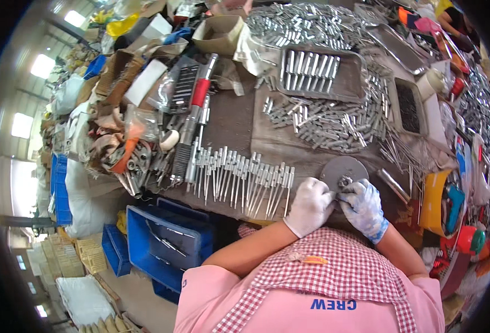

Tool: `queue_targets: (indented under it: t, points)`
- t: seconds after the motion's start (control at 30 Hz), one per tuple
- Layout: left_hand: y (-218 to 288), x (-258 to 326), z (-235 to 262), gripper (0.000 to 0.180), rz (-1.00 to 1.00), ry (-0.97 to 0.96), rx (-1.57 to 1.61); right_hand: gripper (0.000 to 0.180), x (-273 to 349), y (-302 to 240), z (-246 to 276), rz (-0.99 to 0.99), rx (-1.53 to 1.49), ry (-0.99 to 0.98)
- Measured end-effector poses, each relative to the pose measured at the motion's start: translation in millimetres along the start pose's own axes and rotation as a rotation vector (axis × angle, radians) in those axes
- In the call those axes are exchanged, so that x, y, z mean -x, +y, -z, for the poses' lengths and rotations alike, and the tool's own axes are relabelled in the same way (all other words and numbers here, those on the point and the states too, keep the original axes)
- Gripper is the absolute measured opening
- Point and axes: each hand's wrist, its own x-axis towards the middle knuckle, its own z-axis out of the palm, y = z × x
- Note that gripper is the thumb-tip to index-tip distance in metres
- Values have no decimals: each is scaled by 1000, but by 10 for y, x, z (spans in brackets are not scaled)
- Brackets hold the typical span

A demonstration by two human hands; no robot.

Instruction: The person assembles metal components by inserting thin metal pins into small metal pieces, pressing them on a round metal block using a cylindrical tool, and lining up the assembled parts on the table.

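Directly against the near edge of a round metal disc [343, 169], a small metal part [344, 181] is pinched between the gloved left hand [310, 206] and the gloved right hand [362, 208], fingertips curled onto it. Left of the disc, a row of metal pins [239, 177] is laid out.
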Motion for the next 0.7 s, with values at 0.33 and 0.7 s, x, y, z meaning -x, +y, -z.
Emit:
queue_targets:
  t: [0.33, 0.7]
  points:
    - [-48, 11, 20, 24, 5, 14, -4, 17, -37, 55, -38, 46, -2, -19]
    - [-57, 20, 23, 20, -10, 2, 4, 11, -229, -134, 129, 29, 245, -318]
